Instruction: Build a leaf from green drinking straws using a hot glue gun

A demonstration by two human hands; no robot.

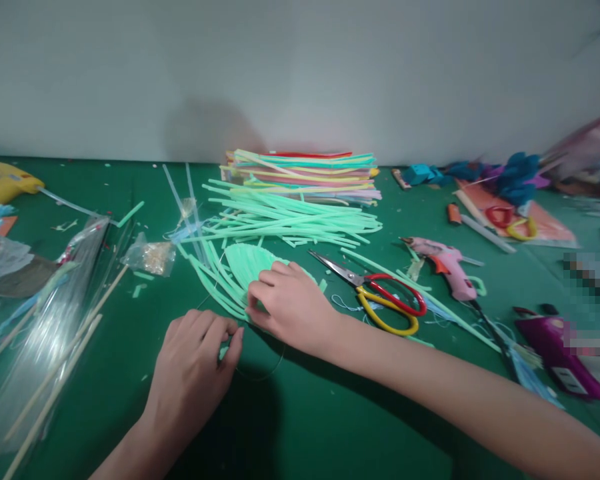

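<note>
I see my right hand (287, 303) laid flat over a mint-green fan-shaped piece built of plastic straws (247, 263), fingers curled down and pressing on its near edge rather than gripping it. My left hand (197, 353) sits just beside it on the green tabletop (330, 413), fingers bent inward and pinched near the piece's lower tip; whether it actually has hold of the thin wire loop (263, 373) lying there, I cannot tell.

The fan piece lies mid-tabletop, in front of a loose heap of mint-green straws (290, 217) and a stack of multicoloured straws (305, 170) by the wall.

The risk I judge here: the strips could splay apart if the pressing hand lifts or slides. The red-and-yellow-handled scissors (380, 297) lie open near my right wrist (blades pointing toward the fan piece), so a careless sweep could catch them, or nudge the pink glue gun (447, 267) beyond.
</note>
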